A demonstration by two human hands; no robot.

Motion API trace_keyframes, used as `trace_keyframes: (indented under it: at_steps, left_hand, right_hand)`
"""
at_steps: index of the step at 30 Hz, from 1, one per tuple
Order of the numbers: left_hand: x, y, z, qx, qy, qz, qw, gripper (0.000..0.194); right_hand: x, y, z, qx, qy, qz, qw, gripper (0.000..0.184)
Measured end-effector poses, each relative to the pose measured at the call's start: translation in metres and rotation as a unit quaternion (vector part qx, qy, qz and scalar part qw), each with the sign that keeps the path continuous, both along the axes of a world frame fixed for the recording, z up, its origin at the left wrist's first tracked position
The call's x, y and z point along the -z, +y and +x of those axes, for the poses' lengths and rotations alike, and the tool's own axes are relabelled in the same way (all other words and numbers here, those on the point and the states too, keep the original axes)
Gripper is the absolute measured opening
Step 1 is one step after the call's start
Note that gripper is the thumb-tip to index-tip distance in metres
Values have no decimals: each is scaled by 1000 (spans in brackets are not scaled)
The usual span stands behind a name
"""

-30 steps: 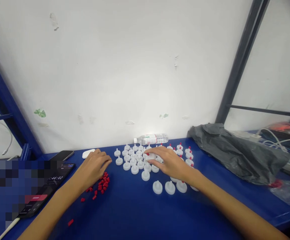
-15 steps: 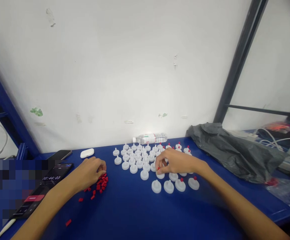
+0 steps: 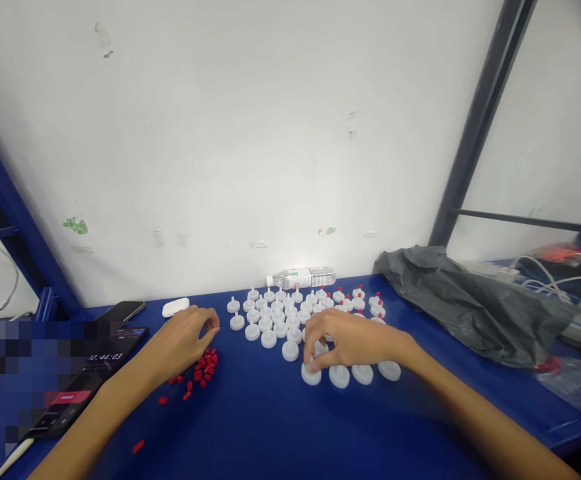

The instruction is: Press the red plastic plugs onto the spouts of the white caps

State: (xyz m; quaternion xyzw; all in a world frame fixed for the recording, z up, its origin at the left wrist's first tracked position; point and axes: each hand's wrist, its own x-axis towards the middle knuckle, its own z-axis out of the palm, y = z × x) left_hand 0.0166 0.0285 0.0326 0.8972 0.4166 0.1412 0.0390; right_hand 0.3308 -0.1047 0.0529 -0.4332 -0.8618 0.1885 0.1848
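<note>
Fingers of my right hand (image 3: pixel 353 337) are closed around the top of a white nozzle cap (image 3: pixel 311 377) at the front of a group. Whether a red piece is between those fingertips is hidden. My left hand (image 3: pixel 185 340) hovers beside a pile of small red tip caps (image 3: pixel 205 368), thumb and forefinger pinched together; anything in the pinch is too small to make out. Several white nozzle caps (image 3: pixel 279 329) stand upright with bare spouts. Farther right, others carry red tips (image 3: pixel 377 295). My right hand and wrist cover part of the group.
A clear plastic bottle (image 3: pixel 303 277) lies against the wall. Left of my left arm are a phone showing a timer (image 3: pixel 105 357), another phone (image 3: pixel 120 311) and a white earbud case (image 3: pixel 175 307). A grey plastic bag (image 3: pixel 460 300) spreads along the right side.
My right hand has moved slightly forward and left, from one white nozzle cap to another nearer me. My left hand has risen a little off the red pile, its thumb and forefinger pinched.
</note>
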Motion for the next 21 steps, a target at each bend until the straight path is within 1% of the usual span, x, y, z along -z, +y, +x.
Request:
trace_keyframes:
  at_steps: [3, 5, 8, 10, 12, 14, 17, 21]
  left_hand:
    - [1, -6, 8, 33, -74, 21, 996, 31]
    - [5, -12, 16, 62, -129, 23, 989, 33]
    - [11, -24, 29, 99, -187, -9, 977, 30]
    - [13, -33, 37, 107, -221, -37, 969, 28]
    - [15, -43, 45, 110, -249, -67, 960, 26]
    - [17, -53, 52, 119, -275, -101, 949, 23]
    - [19, -64, 60, 144, -295, -152, 932, 20]
    - [21, -68, 64, 151, -297, -178, 926, 19]
  right_hand:
    - [-2, 0, -3, 27, 89, -9, 996, 16]
    - [-2, -1, -7, 42, 128, -11, 991, 17]
    - [3, -2, -16, 54, 101, 29, 993, 14]
    - [10, -2, -23, 73, 73, 64, 993, 13]
    - [18, -2, -28, 90, 68, 79, 991, 17]
    - [25, -2, -32, 94, 66, 92, 989, 25]
    - [31, -3, -35, 88, 50, 122, 987, 34]
    - [33, -2, -37, 95, 32, 143, 985, 34]
